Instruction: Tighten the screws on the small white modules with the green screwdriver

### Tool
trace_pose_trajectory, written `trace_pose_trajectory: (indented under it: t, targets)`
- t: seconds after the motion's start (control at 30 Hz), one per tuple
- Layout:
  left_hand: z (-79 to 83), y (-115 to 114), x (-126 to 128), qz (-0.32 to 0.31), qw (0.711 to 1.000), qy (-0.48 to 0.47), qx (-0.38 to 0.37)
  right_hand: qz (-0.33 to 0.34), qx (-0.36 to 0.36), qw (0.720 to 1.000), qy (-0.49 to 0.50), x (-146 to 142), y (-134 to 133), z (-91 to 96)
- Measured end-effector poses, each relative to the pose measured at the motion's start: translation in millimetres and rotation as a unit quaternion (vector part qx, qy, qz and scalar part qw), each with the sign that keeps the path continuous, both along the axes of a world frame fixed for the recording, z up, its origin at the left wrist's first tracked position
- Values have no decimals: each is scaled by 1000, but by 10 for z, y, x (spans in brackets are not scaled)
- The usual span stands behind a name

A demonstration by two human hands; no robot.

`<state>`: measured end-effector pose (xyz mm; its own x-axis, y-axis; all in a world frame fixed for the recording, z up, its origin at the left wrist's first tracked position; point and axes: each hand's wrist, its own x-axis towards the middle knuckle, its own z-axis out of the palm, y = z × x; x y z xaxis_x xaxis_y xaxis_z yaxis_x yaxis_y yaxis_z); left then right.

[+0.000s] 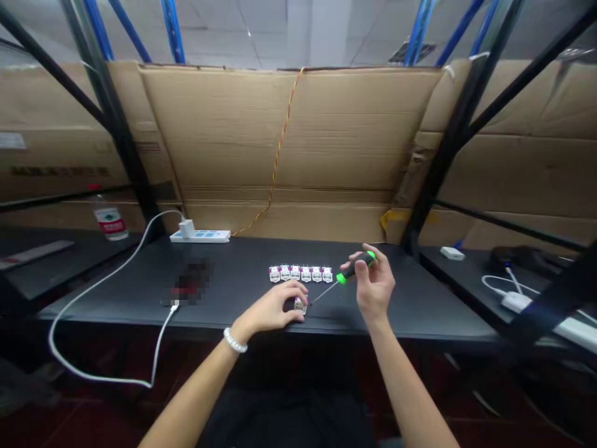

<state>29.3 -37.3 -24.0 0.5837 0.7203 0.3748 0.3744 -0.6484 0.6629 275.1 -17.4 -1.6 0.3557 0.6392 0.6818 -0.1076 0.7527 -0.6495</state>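
Note:
My left hand rests on the black table, its fingers closed round a small white and pink part. My right hand grips a screwdriver with a black and green handle. The thin shaft slants down to the left, and its tip meets the part held by my left hand. Just behind, a row of several similar white and pink parts lies on the table.
A white power strip with a plugged charger sits at the back left; its white cable loops off the table edge to a blurred dark device. A bottle stands far left. Cardboard walls and black frame posts surround the table.

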Motion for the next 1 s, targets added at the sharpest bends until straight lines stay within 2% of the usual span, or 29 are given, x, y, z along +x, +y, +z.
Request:
trace_pose_trajectory:
  t: [0.27, 1.0]
  targets:
    - [-37, 30, 0, 1, 1000, -5, -3, -2, -3, 1000, -26, -121, -36, -9]
    - [-37, 1, 61, 17, 1000, -17, 5, -2, 5, 999, -34, -121, -31, -23]
